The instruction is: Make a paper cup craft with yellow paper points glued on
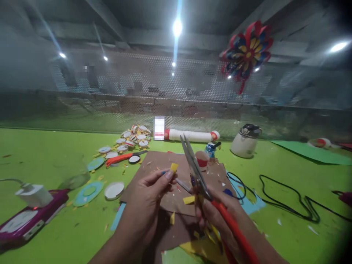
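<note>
My left hand [148, 196] pinches a small yellow paper piece [174, 168] between thumb and fingertips. A sliver of blue shows beside those fingers. My right hand [220, 211] is closed round red-handled scissors [194, 163], whose blades point up and away from me with the tips slightly parted. The blades stand to the right of the yellow piece, apart from it. Beneath both hands lies a brown cardboard sheet [154, 165] scattered with scraps. A yellow strip [189, 200] and a grey pointed tool [183, 185] lie between the hands. More yellow paper [199, 249] is under my right hand.
A pile of round white discs [132, 139] stands back left, near an orange-handled cutter [119, 158]. A red paper cup [202, 160] and blue jar [210, 148] stand behind the scissors. A purple power strip [33, 216] is left; black cable [291, 212] and kettle [246, 141] are right.
</note>
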Action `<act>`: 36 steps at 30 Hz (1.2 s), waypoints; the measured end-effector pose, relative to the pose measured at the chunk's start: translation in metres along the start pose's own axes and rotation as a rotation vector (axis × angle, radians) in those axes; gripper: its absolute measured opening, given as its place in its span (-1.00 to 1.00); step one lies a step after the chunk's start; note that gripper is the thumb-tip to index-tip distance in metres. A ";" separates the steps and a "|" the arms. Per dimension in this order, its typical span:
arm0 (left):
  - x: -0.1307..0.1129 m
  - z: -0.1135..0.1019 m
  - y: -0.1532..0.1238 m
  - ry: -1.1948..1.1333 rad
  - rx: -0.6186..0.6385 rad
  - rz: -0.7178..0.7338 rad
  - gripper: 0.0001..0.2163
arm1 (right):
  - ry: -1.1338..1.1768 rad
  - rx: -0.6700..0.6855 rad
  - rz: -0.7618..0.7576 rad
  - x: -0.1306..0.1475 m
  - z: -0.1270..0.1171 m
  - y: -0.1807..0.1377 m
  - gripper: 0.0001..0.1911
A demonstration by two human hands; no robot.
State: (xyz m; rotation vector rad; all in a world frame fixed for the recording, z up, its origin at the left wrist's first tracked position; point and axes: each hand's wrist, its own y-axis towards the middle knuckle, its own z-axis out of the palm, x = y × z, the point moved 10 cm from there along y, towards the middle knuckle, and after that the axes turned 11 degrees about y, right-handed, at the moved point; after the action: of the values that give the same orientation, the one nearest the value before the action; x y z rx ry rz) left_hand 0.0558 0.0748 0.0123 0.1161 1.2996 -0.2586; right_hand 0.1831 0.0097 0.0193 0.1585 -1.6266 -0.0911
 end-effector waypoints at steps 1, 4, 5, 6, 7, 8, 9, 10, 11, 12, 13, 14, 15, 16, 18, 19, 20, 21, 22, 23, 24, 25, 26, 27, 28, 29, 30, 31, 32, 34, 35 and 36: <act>-0.001 -0.001 0.000 -0.035 -0.010 -0.005 -0.86 | -0.017 0.007 -0.023 -0.002 0.004 0.000 -0.52; -0.002 -0.006 -0.002 -0.085 -0.055 0.001 -0.83 | -0.084 -0.012 -0.073 -0.009 0.010 0.000 -0.38; -0.003 -0.009 -0.002 -0.085 -0.078 0.005 -0.82 | -0.103 -0.022 -0.084 -0.011 0.011 0.001 -0.34; -0.003 -0.012 -0.002 -0.081 -0.102 0.009 -0.80 | -0.123 -0.027 -0.090 -0.014 0.012 0.001 -0.32; -0.005 -0.014 -0.003 -0.070 -0.122 0.017 -0.79 | -0.142 -0.024 -0.093 -0.015 0.013 0.002 -0.31; -0.006 -0.016 -0.003 -0.052 -0.133 0.023 -0.78 | -0.163 -0.010 -0.095 -0.016 0.015 0.002 -0.30; -0.007 -0.017 -0.003 -0.029 -0.134 0.028 -0.77 | -0.183 0.009 -0.094 -0.017 0.017 0.002 -0.29; -0.008 -0.017 -0.002 -0.003 -0.131 0.031 -0.76 | -0.203 0.026 -0.089 -0.018 0.018 0.002 -0.27; -0.008 -0.018 -0.002 0.030 -0.128 0.032 -0.76 | -0.221 0.039 -0.084 -0.018 0.019 0.002 -0.26; -0.008 -0.018 -0.002 0.067 -0.128 0.033 -0.76 | -0.233 0.045 -0.078 -0.018 0.019 0.001 -0.24; -0.008 -0.019 -0.001 0.100 -0.129 0.034 -0.77 | -0.244 0.044 -0.075 -0.017 0.019 0.001 -0.24; -0.008 -0.020 0.000 0.122 -0.128 0.035 -0.77 | -0.254 0.039 -0.073 -0.016 0.019 0.000 -0.25; -0.007 -0.020 0.000 0.132 -0.122 0.038 -0.77 | -0.262 0.031 -0.072 -0.015 0.018 -0.001 -0.26; -0.006 -0.019 0.001 0.126 -0.107 0.038 -0.77 | -0.269 0.024 -0.071 -0.014 0.018 -0.001 -0.27; -0.004 -0.015 0.001 0.085 -0.071 0.031 -0.77 | -0.277 0.009 -0.069 -0.013 0.017 -0.002 -0.29; -0.003 -0.014 0.001 0.065 -0.060 0.028 -0.78 | -0.280 0.001 -0.069 -0.013 0.017 -0.003 -0.29; -0.002 -0.014 0.001 0.049 -0.056 0.028 -0.78 | -0.282 -0.003 -0.069 -0.013 0.017 -0.003 -0.30; -0.002 -0.013 0.001 0.036 -0.054 0.028 -0.78 | -0.286 -0.009 -0.077 -0.013 0.017 -0.003 -0.30; -0.001 -0.013 0.001 0.025 -0.052 0.030 -0.79 | -0.290 -0.016 -0.089 -0.012 0.016 -0.003 -0.30; -0.001 -0.012 0.001 0.015 -0.048 0.028 -0.78 | -0.292 -0.025 -0.099 -0.012 0.016 -0.003 -0.31; 0.000 -0.012 0.001 0.009 -0.042 0.022 -0.78 | -0.292 -0.033 -0.104 -0.012 0.015 -0.003 -0.31; 0.000 -0.011 0.001 0.005 -0.038 0.013 -0.77 | -0.292 -0.040 -0.105 -0.012 0.015 -0.004 -0.31; 0.000 -0.010 0.001 0.003 -0.036 0.006 -0.77 | -0.294 -0.048 -0.105 -0.013 0.014 -0.004 -0.31; 0.000 -0.010 0.001 0.000 -0.039 0.002 -0.77 | -0.295 -0.053 -0.103 -0.013 0.014 -0.004 -0.31; 0.000 -0.010 0.001 -0.008 -0.043 -0.002 -0.78 | -0.295 -0.053 -0.100 -0.013 0.014 -0.004 -0.30; -0.001 -0.010 0.001 -0.019 -0.047 -0.005 -0.79 | -0.294 -0.051 -0.098 -0.012 0.014 -0.004 -0.29; -0.001 -0.009 0.001 -0.033 -0.051 -0.008 -0.80 | -0.291 -0.048 -0.096 -0.011 0.015 -0.004 -0.29; -0.002 -0.009 0.001 -0.049 -0.055 -0.011 -0.81 | -0.286 -0.042 -0.091 -0.011 0.015 -0.005 -0.28; -0.002 -0.008 0.000 -0.064 -0.055 -0.018 -0.82 | -0.281 -0.038 -0.083 -0.011 0.016 -0.005 -0.29; -0.001 -0.007 -0.001 -0.085 -0.050 -0.027 -0.83 | -0.282 -0.035 -0.068 -0.010 0.016 -0.005 -0.29; -0.002 -0.007 -0.001 -0.088 -0.053 -0.026 -0.83 | -0.284 -0.035 -0.064 -0.010 0.016 -0.005 -0.29; -0.002 -0.007 -0.002 -0.086 -0.059 -0.023 -0.84 | -0.288 -0.033 -0.060 -0.010 0.016 -0.005 -0.29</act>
State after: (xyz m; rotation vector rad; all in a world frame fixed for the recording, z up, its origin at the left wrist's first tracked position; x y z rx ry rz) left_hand 0.0479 0.0751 0.0124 0.0391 1.2226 -0.2421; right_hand 0.1677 0.0062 0.0074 0.1745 -1.9061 -0.1943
